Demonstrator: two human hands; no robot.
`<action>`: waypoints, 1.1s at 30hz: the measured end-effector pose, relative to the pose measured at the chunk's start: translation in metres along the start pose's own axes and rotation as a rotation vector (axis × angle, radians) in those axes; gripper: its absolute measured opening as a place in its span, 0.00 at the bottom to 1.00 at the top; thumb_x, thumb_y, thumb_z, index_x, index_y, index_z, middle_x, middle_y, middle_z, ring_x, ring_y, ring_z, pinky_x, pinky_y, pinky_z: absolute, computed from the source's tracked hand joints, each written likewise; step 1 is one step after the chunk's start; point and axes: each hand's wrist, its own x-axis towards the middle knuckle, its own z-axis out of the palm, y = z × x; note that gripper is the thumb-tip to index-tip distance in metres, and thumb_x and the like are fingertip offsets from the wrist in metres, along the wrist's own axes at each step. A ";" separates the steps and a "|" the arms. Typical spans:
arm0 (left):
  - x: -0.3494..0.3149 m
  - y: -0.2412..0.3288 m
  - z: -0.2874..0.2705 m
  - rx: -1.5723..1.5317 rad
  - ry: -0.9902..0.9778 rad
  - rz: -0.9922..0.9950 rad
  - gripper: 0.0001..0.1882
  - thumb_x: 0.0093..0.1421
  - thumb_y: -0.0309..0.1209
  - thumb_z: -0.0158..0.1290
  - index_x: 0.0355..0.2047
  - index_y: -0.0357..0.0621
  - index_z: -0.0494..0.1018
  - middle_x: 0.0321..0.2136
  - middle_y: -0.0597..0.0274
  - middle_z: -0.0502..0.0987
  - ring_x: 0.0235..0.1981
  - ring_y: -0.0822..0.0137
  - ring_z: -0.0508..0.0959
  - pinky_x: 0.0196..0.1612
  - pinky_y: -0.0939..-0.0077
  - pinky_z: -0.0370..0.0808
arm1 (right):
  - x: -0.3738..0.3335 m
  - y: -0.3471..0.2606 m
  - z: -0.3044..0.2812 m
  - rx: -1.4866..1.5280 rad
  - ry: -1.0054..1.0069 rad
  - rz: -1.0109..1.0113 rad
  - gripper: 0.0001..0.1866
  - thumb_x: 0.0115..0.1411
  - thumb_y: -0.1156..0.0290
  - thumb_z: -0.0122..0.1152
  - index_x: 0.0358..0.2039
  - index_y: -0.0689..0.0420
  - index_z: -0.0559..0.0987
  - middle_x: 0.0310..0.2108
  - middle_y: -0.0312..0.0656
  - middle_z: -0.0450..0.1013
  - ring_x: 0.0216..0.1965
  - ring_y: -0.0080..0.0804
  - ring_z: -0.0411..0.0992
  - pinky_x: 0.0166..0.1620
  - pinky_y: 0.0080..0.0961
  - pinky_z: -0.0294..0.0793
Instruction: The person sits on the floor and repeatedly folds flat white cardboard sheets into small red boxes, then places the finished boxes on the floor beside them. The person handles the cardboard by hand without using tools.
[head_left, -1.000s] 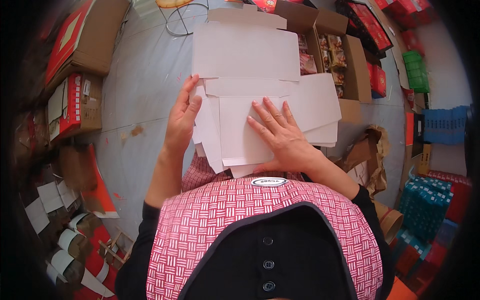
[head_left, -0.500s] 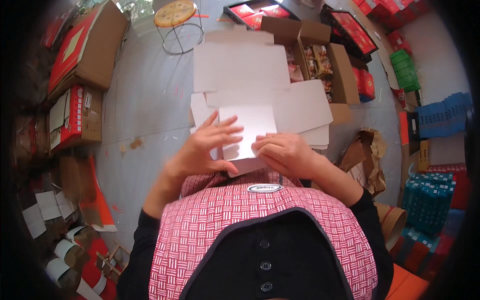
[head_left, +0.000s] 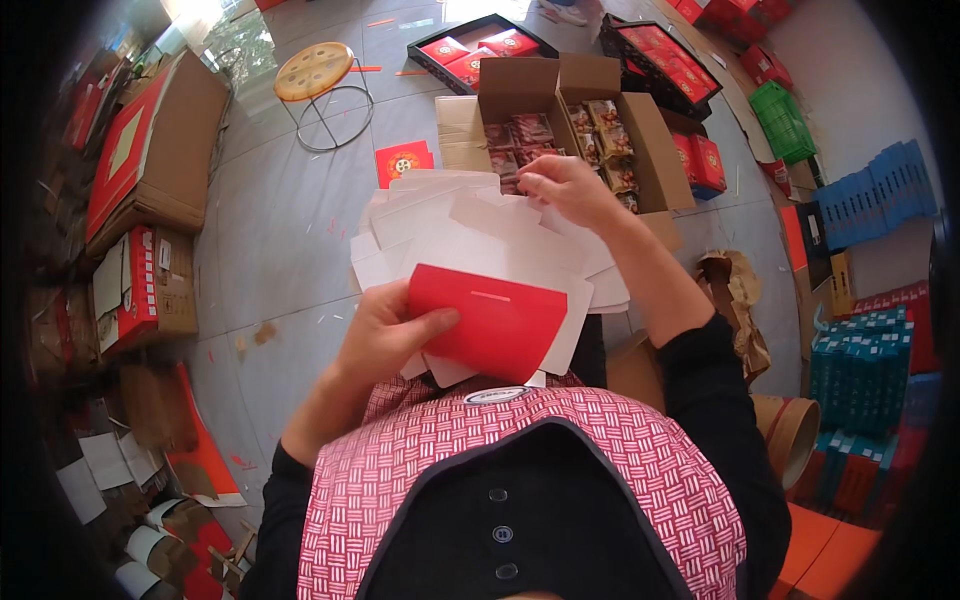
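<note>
A red folded carton (head_left: 488,318), with a short pale slot near its upper edge, is in my left hand (head_left: 385,335). The thumb lies on the red face and the fingers are behind it. Under the carton, flat white cartons (head_left: 470,225) lie spread in an overlapping pile. My right hand (head_left: 568,187) is stretched forward over the far edge of the pile, beside the open cardboard box (head_left: 660,150). Its fingers are bent together; what they hold, if anything, is hidden. Small wrapped packets (head_left: 605,130) fill that box, reddish ones on the left and golden-brown ones on the right.
Beyond the pile lies a red printed box (head_left: 404,160). Further off are a round wooden stool (head_left: 318,72) and black trays (head_left: 540,45) of red boxes. Cartons (head_left: 150,280) line the left side; a green crate (head_left: 782,122) and blue stacks (head_left: 875,215) stand right.
The red carton is now in my left hand, where white faces showed before. My right hand has moved forward from the carton toward the packet box. The whole view has shifted slightly.
</note>
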 end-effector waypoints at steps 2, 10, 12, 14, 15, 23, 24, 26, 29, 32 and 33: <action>0.008 -0.006 0.005 -0.025 0.000 -0.087 0.14 0.59 0.24 0.56 0.44 0.30 0.73 0.37 0.59 0.79 0.37 0.73 0.77 0.42 0.79 0.75 | 0.004 -0.002 0.011 -0.023 0.028 0.056 0.12 0.61 0.67 0.56 0.34 0.64 0.79 0.27 0.40 0.76 0.29 0.27 0.73 0.34 0.25 0.72; 0.030 -0.016 0.010 -0.066 0.013 -0.084 0.32 0.56 0.22 0.59 0.58 0.34 0.56 0.42 0.55 0.77 0.43 0.69 0.77 0.47 0.75 0.75 | -0.021 -0.006 0.009 -0.149 -0.073 0.101 0.17 0.64 0.61 0.53 0.29 0.64 0.78 0.22 0.35 0.74 0.26 0.21 0.72 0.29 0.23 0.68; 0.039 -0.021 0.005 0.017 -0.050 -0.086 0.30 0.55 0.22 0.59 0.56 0.35 0.58 0.42 0.55 0.76 0.44 0.69 0.77 0.47 0.75 0.75 | -0.026 -0.006 0.006 0.045 -0.196 0.164 0.20 0.65 0.57 0.52 0.30 0.63 0.79 0.22 0.34 0.74 0.26 0.20 0.71 0.30 0.22 0.69; 0.045 -0.030 0.002 0.063 -0.048 -0.097 0.26 0.55 0.21 0.58 0.53 0.35 0.61 0.42 0.56 0.75 0.44 0.70 0.76 0.46 0.75 0.75 | -0.033 -0.027 -0.002 0.175 -0.316 0.229 0.24 0.64 0.51 0.51 0.31 0.61 0.81 0.23 0.35 0.74 0.26 0.21 0.69 0.33 0.22 0.70; 0.048 -0.034 0.002 0.070 -0.020 -0.111 0.24 0.55 0.20 0.58 0.51 0.34 0.62 0.41 0.56 0.75 0.43 0.70 0.76 0.45 0.75 0.75 | -0.034 -0.031 -0.003 0.237 -0.347 0.292 0.24 0.64 0.50 0.51 0.31 0.61 0.81 0.24 0.34 0.74 0.27 0.20 0.69 0.33 0.21 0.70; 0.056 -0.044 0.002 -0.006 0.014 -0.166 0.22 0.54 0.20 0.58 0.48 0.33 0.64 0.39 0.56 0.76 0.41 0.69 0.77 0.44 0.75 0.75 | -0.032 -0.045 0.013 0.320 -0.514 0.295 0.17 0.62 0.56 0.59 0.37 0.59 0.79 0.27 0.34 0.74 0.29 0.18 0.68 0.33 0.18 0.70; 0.056 -0.045 0.000 0.024 0.018 -0.163 0.22 0.53 0.20 0.58 0.48 0.33 0.65 0.39 0.56 0.76 0.42 0.69 0.77 0.44 0.75 0.75 | -0.033 -0.056 0.012 0.289 -0.516 0.333 0.18 0.60 0.58 0.62 0.42 0.60 0.79 0.29 0.37 0.76 0.31 0.19 0.71 0.35 0.20 0.72; 0.055 -0.046 -0.002 0.059 0.026 -0.172 0.22 0.53 0.20 0.58 0.48 0.33 0.65 0.39 0.56 0.76 0.42 0.69 0.77 0.44 0.75 0.75 | -0.035 -0.056 0.019 0.304 -0.507 0.251 0.20 0.60 0.57 0.62 0.44 0.60 0.79 0.32 0.39 0.78 0.33 0.21 0.72 0.37 0.22 0.73; 0.055 -0.042 -0.001 0.051 0.034 -0.186 0.23 0.53 0.20 0.58 0.49 0.32 0.64 0.40 0.55 0.76 0.42 0.69 0.77 0.44 0.75 0.75 | -0.038 -0.055 0.023 0.183 -0.481 0.135 0.21 0.60 0.58 0.62 0.48 0.58 0.78 0.35 0.45 0.79 0.35 0.23 0.74 0.39 0.24 0.74; 0.055 -0.039 0.001 0.038 0.033 -0.197 0.24 0.54 0.21 0.58 0.50 0.32 0.64 0.40 0.54 0.76 0.42 0.69 0.77 0.44 0.75 0.76 | -0.041 -0.051 0.026 0.149 -0.451 0.075 0.18 0.62 0.61 0.58 0.49 0.57 0.78 0.34 0.45 0.79 0.35 0.24 0.74 0.40 0.26 0.74; 0.054 -0.036 -0.002 0.061 0.028 -0.225 0.24 0.54 0.21 0.58 0.50 0.32 0.64 0.41 0.53 0.76 0.42 0.68 0.77 0.44 0.75 0.76 | -0.039 -0.047 0.023 0.145 -0.463 0.115 0.18 0.63 0.61 0.56 0.50 0.56 0.77 0.35 0.44 0.79 0.35 0.25 0.74 0.41 0.26 0.74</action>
